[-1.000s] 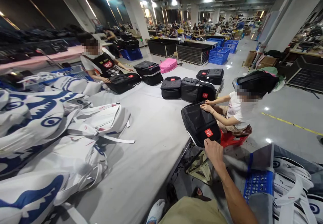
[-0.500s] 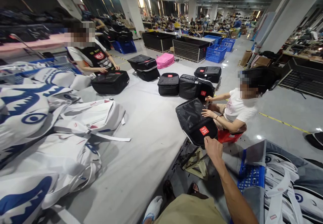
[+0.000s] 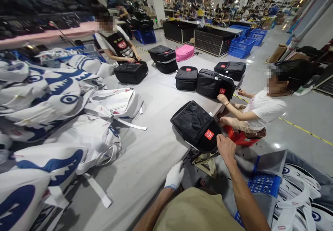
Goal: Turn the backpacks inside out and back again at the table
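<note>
Both hands are at the near edge of the grey table (image 3: 153, 147): the right hand (image 3: 226, 147), bare, is curled closed on the near corner of a black backpack (image 3: 194, 125) with a red label, while the left hand (image 3: 173, 176), in a white glove, rests on the table's edge with fingers bent downward, holding nothing that I can see. That backpack lies flat on the table's right-hand corner, partly overhanging it, its red label toward the gripping hand. A seated co-worker in a white shirt (image 3: 262, 109), just past that corner, has a hand on another black bag (image 3: 214, 87) farther along the table. As I judge it, the backpack is set down on the table but not yet let go, so releasing or repositioning it remains. White-and-blue printed backpacks (image 3: 78, 120) are heaped across the table's left side, and more fill a blue crate (image 3: 262, 186) beside its near right corner.
</note>
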A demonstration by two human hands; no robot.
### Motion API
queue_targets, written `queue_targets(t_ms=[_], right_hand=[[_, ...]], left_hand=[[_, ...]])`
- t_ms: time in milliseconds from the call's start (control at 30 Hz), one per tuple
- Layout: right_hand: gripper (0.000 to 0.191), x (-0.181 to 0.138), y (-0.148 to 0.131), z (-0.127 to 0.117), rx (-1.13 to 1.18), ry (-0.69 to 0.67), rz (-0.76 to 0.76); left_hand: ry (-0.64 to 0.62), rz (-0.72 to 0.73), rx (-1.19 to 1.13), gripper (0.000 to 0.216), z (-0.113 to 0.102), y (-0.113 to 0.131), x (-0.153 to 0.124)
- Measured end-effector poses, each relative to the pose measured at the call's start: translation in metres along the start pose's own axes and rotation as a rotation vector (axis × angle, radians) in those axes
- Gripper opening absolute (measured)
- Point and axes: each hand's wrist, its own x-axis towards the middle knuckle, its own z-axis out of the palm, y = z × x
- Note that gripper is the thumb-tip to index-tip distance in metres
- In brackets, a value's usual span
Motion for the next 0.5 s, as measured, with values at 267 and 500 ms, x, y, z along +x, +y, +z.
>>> queue_targets(t_ms=[267, 500], right_hand=[[0.046, 0.000, 0.003, 0.006, -0.002, 0.027, 0.025], [0.040, -0.010, 0.015, 0.012, 0.047, 0.070, 0.033]], left_hand=[[0.030, 0.514, 0.451, 0.073, -0.030, 0.078, 0.154], [0.003, 0.524, 0.599, 0.058, -0.027, 0.065, 0.194]])
